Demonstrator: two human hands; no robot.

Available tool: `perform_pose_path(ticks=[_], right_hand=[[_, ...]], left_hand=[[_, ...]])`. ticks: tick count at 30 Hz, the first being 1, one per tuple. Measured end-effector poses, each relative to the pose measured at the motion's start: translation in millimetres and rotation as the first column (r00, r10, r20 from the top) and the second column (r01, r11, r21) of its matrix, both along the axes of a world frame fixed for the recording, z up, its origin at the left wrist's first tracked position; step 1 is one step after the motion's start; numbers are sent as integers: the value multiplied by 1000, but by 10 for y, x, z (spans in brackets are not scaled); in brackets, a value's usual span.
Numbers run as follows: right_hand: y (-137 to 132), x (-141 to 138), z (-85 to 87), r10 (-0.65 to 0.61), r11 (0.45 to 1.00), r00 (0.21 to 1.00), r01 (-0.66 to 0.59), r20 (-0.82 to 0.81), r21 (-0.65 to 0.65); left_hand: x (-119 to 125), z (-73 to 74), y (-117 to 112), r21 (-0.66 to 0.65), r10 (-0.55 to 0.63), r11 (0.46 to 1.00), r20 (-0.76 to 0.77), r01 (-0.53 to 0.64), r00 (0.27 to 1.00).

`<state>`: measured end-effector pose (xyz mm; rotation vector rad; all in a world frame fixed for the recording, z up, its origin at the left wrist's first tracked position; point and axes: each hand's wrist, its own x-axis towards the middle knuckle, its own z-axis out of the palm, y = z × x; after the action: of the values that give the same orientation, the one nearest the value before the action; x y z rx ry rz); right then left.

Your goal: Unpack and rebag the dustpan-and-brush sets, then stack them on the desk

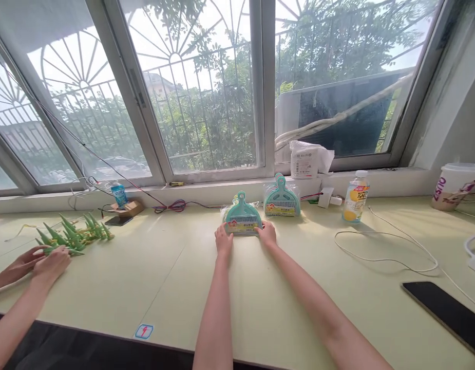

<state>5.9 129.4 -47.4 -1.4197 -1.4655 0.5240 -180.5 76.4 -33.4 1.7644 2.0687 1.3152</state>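
Both my arms reach forward over a pale green table [175,288]. My left hand [224,241] and my right hand [267,234] grip the two lower corners of a teal mini dustpan and brush set [243,216] in a clear plastic bag, lying flat on the table. Fingers of both hands curl onto the pack's bottom edge. A second, identical teal set [281,200] lies just behind it to the right, near the window sill, touched by neither hand.
Another person's two hands [40,259] at the far left touch a heap of green pointed plastic pieces [73,236]. A yellow drink bottle [356,198], a white cable [383,246], a dark phone [445,311], a lidded cup [455,185] and a white packet [308,159] are to the right.
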Motion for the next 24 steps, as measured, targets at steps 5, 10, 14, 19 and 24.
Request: perform_pose_path(ticks=[5, 10, 14, 19, 24], right_hand=[[32, -101, 22, -64, 997, 993, 68, 100, -37], [46, -111, 12, -70, 996, 987, 77, 144, -43], [50, -114, -6, -98, 995, 983, 97, 155, 16], [40, -133, -8, -64, 996, 988, 54, 139, 74], [21, -100, 18, -114, 988, 994, 113, -4, 104]], left_hand=[[65, 76, -99, 98, 184, 981, -158, -170, 970], [201, 102, -112, 28, -65, 997, -190, 71, 980], [284, 59, -102, -60, -226, 974, -317, 219, 921], [276, 63, -128, -105, -241, 970, -310, 219, 920], [287, 92, -159, -188, -271, 957, -297, 222, 916]])
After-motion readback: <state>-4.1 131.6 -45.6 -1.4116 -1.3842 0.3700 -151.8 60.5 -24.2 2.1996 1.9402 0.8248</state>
